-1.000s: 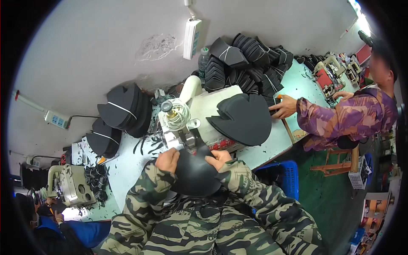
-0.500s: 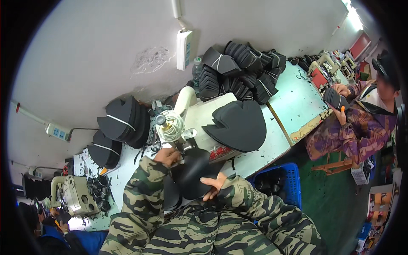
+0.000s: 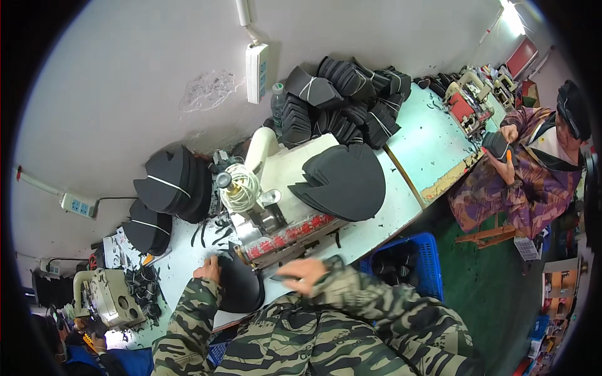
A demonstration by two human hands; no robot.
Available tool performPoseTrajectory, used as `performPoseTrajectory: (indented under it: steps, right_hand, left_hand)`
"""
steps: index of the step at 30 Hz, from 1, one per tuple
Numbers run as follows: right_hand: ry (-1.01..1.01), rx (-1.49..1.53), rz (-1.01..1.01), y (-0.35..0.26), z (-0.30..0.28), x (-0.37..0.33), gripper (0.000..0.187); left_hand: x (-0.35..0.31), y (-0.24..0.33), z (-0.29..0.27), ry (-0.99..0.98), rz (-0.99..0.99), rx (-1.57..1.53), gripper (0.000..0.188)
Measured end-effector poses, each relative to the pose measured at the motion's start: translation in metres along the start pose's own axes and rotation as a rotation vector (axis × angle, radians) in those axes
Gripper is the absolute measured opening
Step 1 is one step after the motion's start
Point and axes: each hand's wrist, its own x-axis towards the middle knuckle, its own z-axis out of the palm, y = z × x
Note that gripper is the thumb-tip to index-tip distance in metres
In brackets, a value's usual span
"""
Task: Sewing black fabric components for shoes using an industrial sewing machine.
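My left hand [image 3: 208, 269] is at the left edge of a black rounded piece [image 3: 243, 287], its fingers bent over that edge. The piece lies on the table in front of the machine and looks like thin foam or rubber; several may be stacked. My right hand [image 3: 306, 274] is smeared by motion to the right of it, below the machine's front. Something dark and thin shows beside and behind that hand; what it is and whether it is held I cannot make out. The off-white sewing-type machine [image 3: 288, 166] carries a stack of black notched, rounded pieces [image 3: 345, 183].
Tied bundles of black pieces [image 3: 174, 180] stand at the left, with more bundles [image 3: 316, 86] by the wall. A bottle [image 3: 278, 103] stands beside those. To the right are a blue basket [image 3: 433, 266] with black pieces and a co-worker [image 3: 533, 156] holding a bundle. Another machine [image 3: 108, 294] is at far left.
The black piece held between both hands at the machine is no longer raised there. My left hand has moved down and left to the table; the right hand is moving in front of the machine.
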Motion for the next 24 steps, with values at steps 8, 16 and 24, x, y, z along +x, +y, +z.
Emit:
performPoseTrajectory:
  steps: [8, 16, 24]
  right_hand:
    - [0.069, -0.614, -0.095, 0.095, 0.030, -0.102, 0.036]
    - [-0.145, 0.206, 0.394, 0.027, -0.026, -0.076, 0.085]
    - [0.160, 0.706, 0.617, 0.012, -0.015, 0.009, 0.031]
  left_hand:
    - [-0.005, 0.008, -0.025, 0.028, 0.099, -0.009, 0.026]
    - [-0.031, 0.050, -0.137, -0.529, 0.753, -0.836, 0.026]
    - [-0.005, 0.092, -0.119, -0.043, 0.337, -0.921, 0.022]
